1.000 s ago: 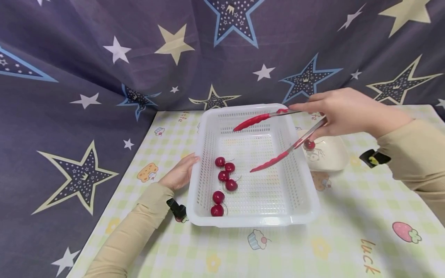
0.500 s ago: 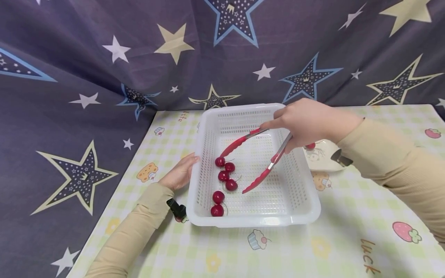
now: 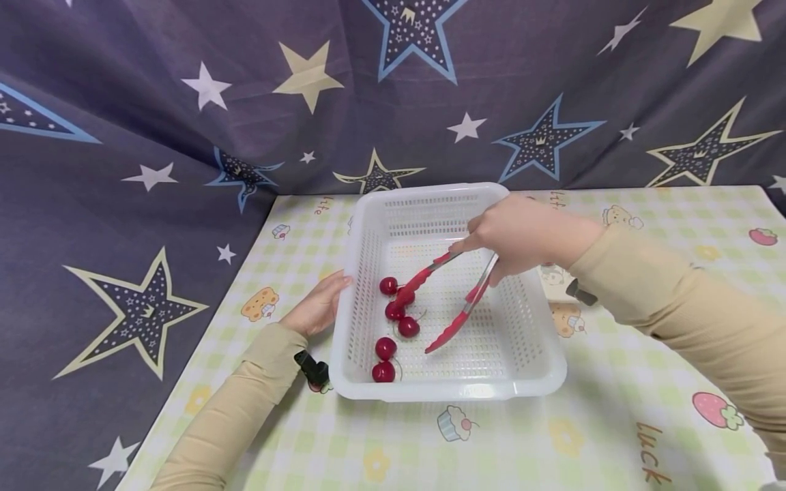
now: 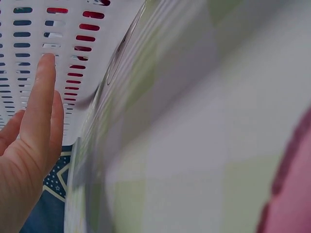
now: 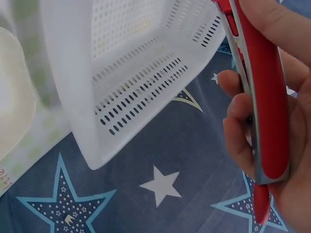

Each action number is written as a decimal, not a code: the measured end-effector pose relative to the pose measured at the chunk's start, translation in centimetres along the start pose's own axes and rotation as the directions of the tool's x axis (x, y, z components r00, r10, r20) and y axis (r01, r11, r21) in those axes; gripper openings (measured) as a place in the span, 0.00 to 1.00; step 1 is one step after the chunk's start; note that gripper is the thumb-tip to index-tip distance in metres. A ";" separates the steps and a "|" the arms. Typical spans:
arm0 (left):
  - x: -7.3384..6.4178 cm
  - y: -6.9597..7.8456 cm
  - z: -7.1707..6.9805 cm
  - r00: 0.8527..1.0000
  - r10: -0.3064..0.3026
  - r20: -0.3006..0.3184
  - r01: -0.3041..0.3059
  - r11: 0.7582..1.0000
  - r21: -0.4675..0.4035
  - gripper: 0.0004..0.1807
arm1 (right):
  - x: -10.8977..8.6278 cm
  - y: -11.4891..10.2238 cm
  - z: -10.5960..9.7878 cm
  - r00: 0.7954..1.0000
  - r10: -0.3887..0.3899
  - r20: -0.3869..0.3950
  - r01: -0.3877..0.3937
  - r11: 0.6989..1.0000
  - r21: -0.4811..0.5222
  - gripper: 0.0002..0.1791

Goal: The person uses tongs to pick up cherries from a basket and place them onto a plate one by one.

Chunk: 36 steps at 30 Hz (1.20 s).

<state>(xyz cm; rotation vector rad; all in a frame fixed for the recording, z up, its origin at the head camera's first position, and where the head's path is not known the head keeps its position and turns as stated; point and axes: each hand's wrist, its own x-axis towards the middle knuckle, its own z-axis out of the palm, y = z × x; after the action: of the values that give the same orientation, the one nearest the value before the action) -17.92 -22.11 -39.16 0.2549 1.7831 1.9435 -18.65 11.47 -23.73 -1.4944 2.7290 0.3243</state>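
Note:
In the head view, a white slotted plastic basket holds several red cherries along its left side. My right hand grips silver-and-red tongs, their arms spread apart inside the basket. One red tip overlaps the upper group of cherries, while the other lies to their right, with nothing pinched between them. The right wrist view shows my fingers wrapped around the red tongs handle. At the basket's left wall, my left hand rests with extended fingers against the slotted side.
A cream dish sits right of the basket, mostly hidden by my right hand and sleeve. A pale green checked cloth with printed pictures covers the table. Behind it hangs a dark star-patterned curtain.
My right hand has moved left and down with the tongs, from over the basket's right rim to the cherries; the tongs' tips have come closer together. My left hand stays put.

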 end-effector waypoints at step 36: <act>0.0 -0.1 0.1 1.000 0.016 -0.004 -0.017 0.999 -0.033 0.32 | 0.5 0.5 3.1 0.999 -0.047 -0.022 0.048 0.998 0.049 0.28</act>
<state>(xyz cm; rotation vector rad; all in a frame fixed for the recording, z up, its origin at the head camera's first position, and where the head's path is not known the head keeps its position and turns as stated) -17.83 -22.05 -39.23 0.2556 1.7549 1.9846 -19.62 11.95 -26.71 -1.5561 2.6914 0.2393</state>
